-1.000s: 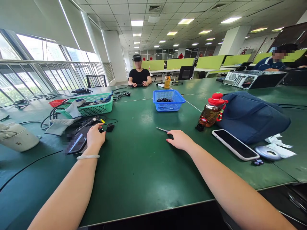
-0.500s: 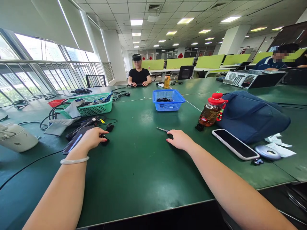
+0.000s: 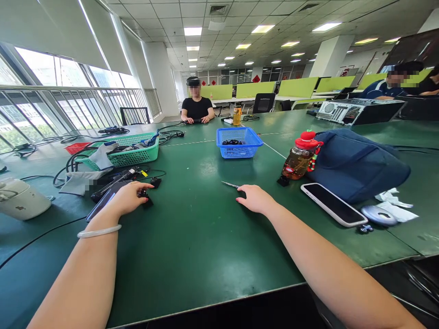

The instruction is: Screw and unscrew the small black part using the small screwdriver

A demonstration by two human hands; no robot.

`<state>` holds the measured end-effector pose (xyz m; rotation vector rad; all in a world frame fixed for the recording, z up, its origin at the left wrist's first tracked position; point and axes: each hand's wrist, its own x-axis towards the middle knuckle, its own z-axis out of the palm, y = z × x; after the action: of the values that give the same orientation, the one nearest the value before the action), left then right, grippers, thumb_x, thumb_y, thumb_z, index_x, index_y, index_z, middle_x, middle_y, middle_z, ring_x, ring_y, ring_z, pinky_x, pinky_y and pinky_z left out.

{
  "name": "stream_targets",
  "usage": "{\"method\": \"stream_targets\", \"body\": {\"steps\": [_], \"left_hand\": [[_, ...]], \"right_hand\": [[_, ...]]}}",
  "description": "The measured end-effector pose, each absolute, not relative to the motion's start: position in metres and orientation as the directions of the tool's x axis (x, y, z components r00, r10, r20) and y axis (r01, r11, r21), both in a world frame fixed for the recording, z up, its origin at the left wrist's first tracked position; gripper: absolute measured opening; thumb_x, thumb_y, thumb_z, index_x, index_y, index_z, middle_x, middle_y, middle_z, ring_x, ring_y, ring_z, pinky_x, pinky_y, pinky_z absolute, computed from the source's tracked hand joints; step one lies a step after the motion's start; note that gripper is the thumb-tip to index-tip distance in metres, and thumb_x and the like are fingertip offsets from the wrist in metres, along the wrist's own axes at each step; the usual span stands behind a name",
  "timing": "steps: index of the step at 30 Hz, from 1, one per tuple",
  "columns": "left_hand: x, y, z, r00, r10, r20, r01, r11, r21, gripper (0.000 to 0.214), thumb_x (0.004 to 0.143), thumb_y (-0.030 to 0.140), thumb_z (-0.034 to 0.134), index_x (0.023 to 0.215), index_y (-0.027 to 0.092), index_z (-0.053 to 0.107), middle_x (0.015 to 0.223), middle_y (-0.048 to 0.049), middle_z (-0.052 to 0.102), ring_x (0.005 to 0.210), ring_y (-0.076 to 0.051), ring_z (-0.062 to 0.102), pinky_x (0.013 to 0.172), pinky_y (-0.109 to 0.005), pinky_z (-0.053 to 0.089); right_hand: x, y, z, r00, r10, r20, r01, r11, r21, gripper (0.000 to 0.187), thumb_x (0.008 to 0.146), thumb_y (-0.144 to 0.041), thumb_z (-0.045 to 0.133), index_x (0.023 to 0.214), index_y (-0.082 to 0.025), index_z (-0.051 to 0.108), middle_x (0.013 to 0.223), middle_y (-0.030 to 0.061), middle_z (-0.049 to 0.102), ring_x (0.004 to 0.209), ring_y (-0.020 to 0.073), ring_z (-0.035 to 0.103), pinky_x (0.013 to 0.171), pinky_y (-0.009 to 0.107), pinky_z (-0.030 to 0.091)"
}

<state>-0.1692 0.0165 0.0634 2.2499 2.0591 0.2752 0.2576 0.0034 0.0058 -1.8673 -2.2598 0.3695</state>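
My left hand (image 3: 127, 198) rests on the green table (image 3: 199, 246) beside a dark flat device (image 3: 99, 205). Its fingers are closed on a small black part (image 3: 146, 199), with another small black piece (image 3: 156, 182) just beyond. My right hand (image 3: 255, 199) lies at the table's middle, fingers curled over something dark. A slim metal tool (image 3: 229, 184) sticks out from it to the far left. A blue basket (image 3: 239, 142) holding several small black parts stands farther out.
A green basket (image 3: 132, 154) with cloths and cables is at the far left, and a white kettle (image 3: 20, 199) at the left edge. To the right are a red-capped bottle (image 3: 301, 160), a phone (image 3: 334, 204) and a navy bag (image 3: 360, 165). A person (image 3: 195, 108) sits across the table.
My left hand has drawn back from the cable pile toward me, bringing the small black part with it. My right hand has stayed put.
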Motion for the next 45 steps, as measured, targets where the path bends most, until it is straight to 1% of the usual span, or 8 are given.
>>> {"method": "stream_targets", "body": {"steps": [4, 8, 12, 17, 21, 27, 35, 45], "left_hand": [[-0.165, 0.014, 0.068, 0.011, 0.991, 0.136, 0.957, -0.05, 0.287, 0.056, 0.066, 0.036, 0.057, 0.118, 0.018, 0.064, 0.11, -0.0074, 0.072, 0.098, -0.023, 0.066, 0.09, -0.032, 0.051], [-0.157, 0.012, 0.075, -0.039, 0.991, 0.128, 0.978, 0.011, 0.21, 0.043, 0.077, 0.037, 0.044, 0.107, 0.02, 0.07, 0.099, -0.0066, 0.073, 0.092, -0.025, 0.067, 0.091, -0.036, 0.05], [-0.156, 0.011, 0.08, -0.001, 0.992, 0.125, 0.984, -0.021, 0.176, 0.047, 0.082, 0.033, 0.034, 0.1, 0.019, 0.075, 0.104, -0.0081, 0.071, 0.089, -0.023, 0.067, 0.087, -0.032, 0.051], [-0.156, 0.009, 0.081, -0.034, 0.999, 0.015, 0.979, 0.031, 0.202, 0.047, 0.083, 0.04, 0.037, 0.111, 0.023, 0.072, 0.088, -0.0028, 0.074, 0.081, -0.021, 0.068, 0.08, -0.029, 0.051], [-0.155, 0.01, 0.077, -0.037, 0.999, -0.039, 0.982, 0.043, 0.185, 0.045, 0.083, 0.043, 0.04, 0.102, 0.022, 0.074, 0.088, -0.003, 0.075, 0.078, -0.02, 0.069, 0.076, -0.027, 0.049], [-0.16, 0.015, 0.071, -0.055, 0.996, -0.072, 0.986, 0.066, 0.152, 0.046, 0.084, 0.042, 0.036, 0.102, 0.022, 0.073, 0.065, -0.003, 0.07, 0.074, -0.022, 0.068, 0.066, -0.027, 0.046], [-0.164, 0.019, 0.067, -0.067, 0.997, -0.03, 0.991, 0.07, 0.116, 0.044, 0.083, 0.044, 0.038, 0.099, 0.02, 0.072, 0.071, -0.0046, 0.071, 0.069, -0.022, 0.066, 0.066, -0.028, 0.046], [-0.165, 0.02, 0.06, -0.05, 0.993, -0.104, 0.996, 0.058, 0.066, 0.04, 0.083, 0.043, 0.041, 0.097, 0.02, 0.069, 0.076, -0.0055, 0.074, 0.071, -0.021, 0.067, 0.067, -0.028, 0.047]], "right_hand": [[0.257, 0.003, 0.007, -0.176, 0.984, -0.022, 0.937, 0.16, -0.312, 0.047, 0.089, -0.039, 0.059, 0.131, -0.018, 0.059, 0.137, 0.0083, 0.059, 0.126, 0.0281, 0.051, 0.104, 0.039, 0.043], [0.257, 0.003, 0.006, -0.172, 0.985, -0.023, 0.938, 0.157, -0.308, 0.047, 0.089, -0.039, 0.059, 0.132, -0.018, 0.059, 0.137, 0.0082, 0.059, 0.126, 0.0282, 0.051, 0.104, 0.039, 0.044], [0.257, 0.004, 0.005, -0.169, 0.985, -0.024, 0.938, 0.153, -0.311, 0.047, 0.089, -0.039, 0.06, 0.131, -0.019, 0.059, 0.137, 0.0079, 0.059, 0.126, 0.0274, 0.051, 0.104, 0.038, 0.043], [0.258, 0.004, 0.006, -0.155, 0.987, -0.037, 0.941, 0.136, -0.31, 0.047, 0.089, -0.04, 0.059, 0.132, -0.02, 0.059, 0.136, 0.0081, 0.059, 0.125, 0.0277, 0.052, 0.101, 0.038, 0.045], [0.257, 0.003, 0.006, -0.155, 0.987, -0.036, 0.942, 0.137, -0.305, 0.047, 0.089, -0.04, 0.059, 0.132, -0.02, 0.059, 0.137, 0.0082, 0.059, 0.126, 0.0282, 0.052, 0.102, 0.039, 0.045], [0.257, 0.002, 0.007, -0.155, 0.987, -0.035, 0.94, 0.137, -0.312, 0.047, 0.089, -0.04, 0.058, 0.132, -0.019, 0.059, 0.137, 0.0085, 0.059, 0.126, 0.0278, 0.052, 0.102, 0.039, 0.045], [0.258, 0.003, 0.005, -0.162, 0.987, -0.023, 0.939, 0.147, -0.31, 0.046, 0.089, -0.039, 0.059, 0.131, -0.02, 0.06, 0.138, 0.0083, 0.058, 0.127, 0.028, 0.051, 0.102, 0.039, 0.044], [0.257, 0.004, 0.005, -0.17, 0.985, -0.028, 0.94, 0.154, -0.304, 0.048, 0.089, -0.039, 0.058, 0.132, -0.018, 0.058, 0.137, 0.0085, 0.058, 0.125, 0.028, 0.052, 0.103, 0.039, 0.045]]}}
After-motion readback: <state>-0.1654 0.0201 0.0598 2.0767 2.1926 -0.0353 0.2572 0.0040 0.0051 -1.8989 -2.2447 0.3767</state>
